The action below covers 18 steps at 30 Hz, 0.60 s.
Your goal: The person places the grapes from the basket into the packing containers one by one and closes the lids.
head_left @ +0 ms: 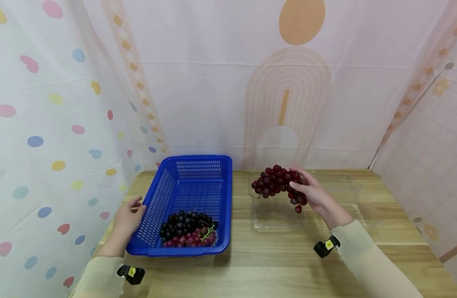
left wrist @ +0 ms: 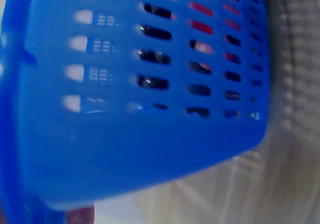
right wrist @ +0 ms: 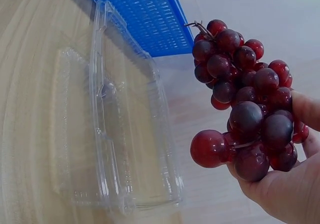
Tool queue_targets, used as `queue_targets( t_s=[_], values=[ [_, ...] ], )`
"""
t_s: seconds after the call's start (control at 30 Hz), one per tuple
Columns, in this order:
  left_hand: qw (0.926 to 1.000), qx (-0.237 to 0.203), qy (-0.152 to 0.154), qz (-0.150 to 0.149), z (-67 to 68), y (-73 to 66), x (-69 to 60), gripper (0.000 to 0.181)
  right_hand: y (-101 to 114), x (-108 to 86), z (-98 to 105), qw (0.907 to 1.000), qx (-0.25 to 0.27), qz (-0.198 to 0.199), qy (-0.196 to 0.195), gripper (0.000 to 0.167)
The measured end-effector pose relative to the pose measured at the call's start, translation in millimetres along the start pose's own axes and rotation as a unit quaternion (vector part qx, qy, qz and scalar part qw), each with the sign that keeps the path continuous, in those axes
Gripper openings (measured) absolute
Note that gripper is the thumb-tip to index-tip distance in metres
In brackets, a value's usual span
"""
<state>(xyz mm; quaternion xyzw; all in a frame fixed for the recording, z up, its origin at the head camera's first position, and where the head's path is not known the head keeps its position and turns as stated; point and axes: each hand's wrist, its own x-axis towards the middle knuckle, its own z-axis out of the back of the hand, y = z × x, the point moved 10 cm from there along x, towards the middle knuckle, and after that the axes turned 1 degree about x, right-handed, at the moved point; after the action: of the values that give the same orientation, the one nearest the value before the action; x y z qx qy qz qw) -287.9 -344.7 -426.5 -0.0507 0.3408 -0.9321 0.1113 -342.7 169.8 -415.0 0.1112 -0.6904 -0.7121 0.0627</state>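
My right hand point(head_left: 314, 196) grips a bunch of dark red grapes point(head_left: 276, 181) above a clear plastic container point(head_left: 269, 227); in the right wrist view, the fingers and thumb hold the bunch point(right wrist: 245, 99) at one end, its stem at the other. My left hand point(head_left: 128, 219) touches the left rim of a blue basket point(head_left: 228, 198), fingers slightly bent at its edge. Inside the basket's near end lie black grapes point(head_left: 180, 223) and a pinkish-red bunch point(head_left: 189, 239) with a green stem. The left wrist view shows the basket's slotted side point(left wrist: 115, 154) close up.
The clear container's lid part point(head_left: 347, 205) extends to the right, behind and beside my right wrist. A wooden table point(head_left: 265, 265) carries everything. Patterned curtains point(head_left: 198, 103) stand behind and on both sides of the table.
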Motion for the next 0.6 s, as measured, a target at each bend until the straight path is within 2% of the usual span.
queue_targets(
  t_s=[0.1, 0.23, 0.4, 0.5, 0.6],
  values=[
    [0.9984, 0.036, -0.036, -0.025, 8.3, -16.9, -1.6, 0.050, -2.0, -0.7, 1.3, 1.0000, -0.002, -0.002, -0.001, 0.051],
    [0.9954, 0.022, -0.071, -0.060, 12.1, -53.0, -8.7, 0.049, -3.7, -2.1, 3.2, 1.0000, -0.003, 0.001, 0.000, 0.051],
    [0.9903, -0.017, -0.058, -0.125, -3.2, -108.5, -22.3, 0.048, -5.6, -3.1, 5.8, 1.0000, 0.000, 0.007, -0.002, 0.048],
    [0.9838, -0.028, -0.045, -0.171, -17.6, -141.0, -31.7, 0.047, -7.0, -3.0, 6.5, 1.0000, 0.001, 0.005, -0.002, 0.052],
    [0.9775, -0.041, -0.031, -0.205, -32.3, -170.1, -42.0, 0.048, -8.5, -2.7, 6.3, 1.0000, -0.001, 0.003, -0.002, 0.057]
  ],
)
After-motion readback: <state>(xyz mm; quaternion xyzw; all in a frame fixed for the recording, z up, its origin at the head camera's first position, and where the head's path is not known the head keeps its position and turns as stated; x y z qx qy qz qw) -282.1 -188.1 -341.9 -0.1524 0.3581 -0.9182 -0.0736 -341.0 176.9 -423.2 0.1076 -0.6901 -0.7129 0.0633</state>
